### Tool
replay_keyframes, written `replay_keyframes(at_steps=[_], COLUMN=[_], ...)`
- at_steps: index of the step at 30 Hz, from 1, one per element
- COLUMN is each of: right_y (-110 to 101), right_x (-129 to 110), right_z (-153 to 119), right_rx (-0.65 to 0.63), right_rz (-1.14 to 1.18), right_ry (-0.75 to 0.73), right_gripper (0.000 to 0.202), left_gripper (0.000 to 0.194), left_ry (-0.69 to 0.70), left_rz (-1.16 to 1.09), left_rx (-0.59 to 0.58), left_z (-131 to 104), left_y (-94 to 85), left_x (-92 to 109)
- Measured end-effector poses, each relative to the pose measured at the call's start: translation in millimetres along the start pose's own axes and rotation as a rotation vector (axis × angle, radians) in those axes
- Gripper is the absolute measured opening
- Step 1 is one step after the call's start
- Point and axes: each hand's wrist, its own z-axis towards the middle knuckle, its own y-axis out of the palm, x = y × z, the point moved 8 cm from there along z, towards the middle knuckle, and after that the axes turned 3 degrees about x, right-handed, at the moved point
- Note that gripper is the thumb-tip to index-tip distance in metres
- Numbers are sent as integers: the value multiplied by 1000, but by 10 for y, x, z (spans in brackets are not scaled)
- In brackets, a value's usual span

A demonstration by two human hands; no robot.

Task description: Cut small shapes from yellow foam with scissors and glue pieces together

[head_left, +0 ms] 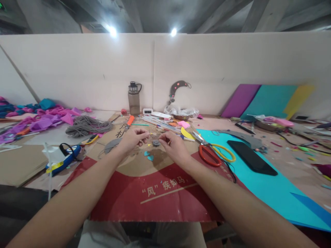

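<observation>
My left hand (134,140) hovers over the printed cardboard sheet (165,203), thumb and forefinger pinched together. Whatever lies between those fingertips is too small to make out. Facing it, my right hand (175,144) is closed, with a small dark grey piece (155,143) at its fingertips. Just below the hands, little turquoise cut pieces (150,157) lie on the cardboard. Beside my left wrist is a grey flat piece (112,145), partly covered by the arm. Scissors with red and yellow handles (210,155) rest to the right of my right hand.
A black phone (252,157) lies on turquoise sheets (269,196) at right. Behind stand a bottle (134,101) and a plastic-covered bowl (182,113). Grey cord (86,126), a blue glue gun (67,158) and coloured scraps (43,120) occupy the left.
</observation>
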Motion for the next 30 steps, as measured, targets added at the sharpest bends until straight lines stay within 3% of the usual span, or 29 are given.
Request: replay_keyframes(at_steps=[14, 30], right_y=[15, 70], right_x=[-7, -67], right_z=[-3, -13], right_rx=[-16, -92], right_rz=[-16, -39], right_ry=[-10, -44], right_gripper=[8, 21], left_gripper=[23, 27], left_ry=[29, -4], left_rz=[3, -55], left_rx=[46, -17], left_z=[-26, -6], left_y=[-14, 20], left_x=[67, 34])
